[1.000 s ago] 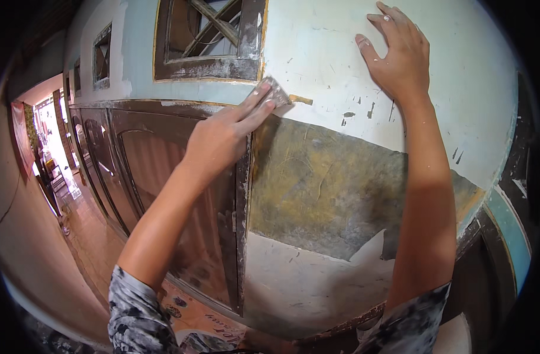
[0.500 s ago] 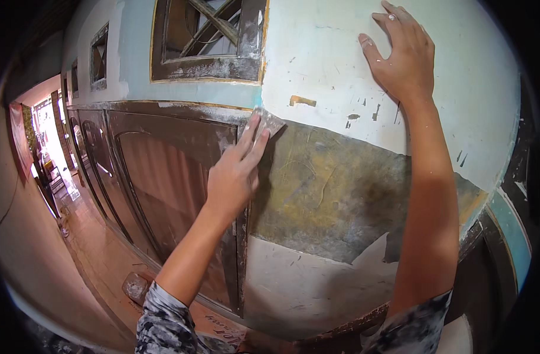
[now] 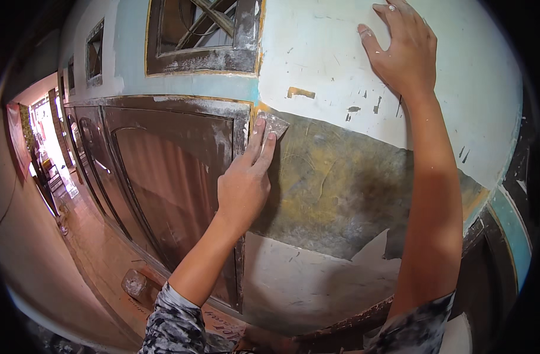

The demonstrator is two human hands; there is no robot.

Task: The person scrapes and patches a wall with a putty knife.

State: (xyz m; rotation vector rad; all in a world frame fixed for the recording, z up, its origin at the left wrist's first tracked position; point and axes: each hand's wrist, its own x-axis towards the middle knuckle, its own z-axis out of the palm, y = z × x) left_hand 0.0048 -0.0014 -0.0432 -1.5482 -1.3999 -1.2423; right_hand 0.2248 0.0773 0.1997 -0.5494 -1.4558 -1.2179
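My left hand (image 3: 244, 186) is closed on a scraper, two fingers stretched along its flat, paint-smeared blade (image 3: 276, 124). The blade lies against the wall beside the brown door frame, at the upper left corner of a bare grey-yellow patch (image 3: 323, 171). Its handle is hidden in the hand. Higher up on the right, my right hand (image 3: 404, 56) rests with spread fingers on the whitish painted wall (image 3: 329, 47) and holds nothing. White specks dot its fingers.
A dark wooden door (image 3: 163, 171) with a curtained pane stands left of the patch. Above it is a small window with crossed bars (image 3: 202, 35). A dusty block-like object (image 3: 134, 283) sits on the floor at lower left. A passage runs away on the far left.
My left hand has shifted a little right and down with the scraper, away from the door frame. My right hand stays on the wall.
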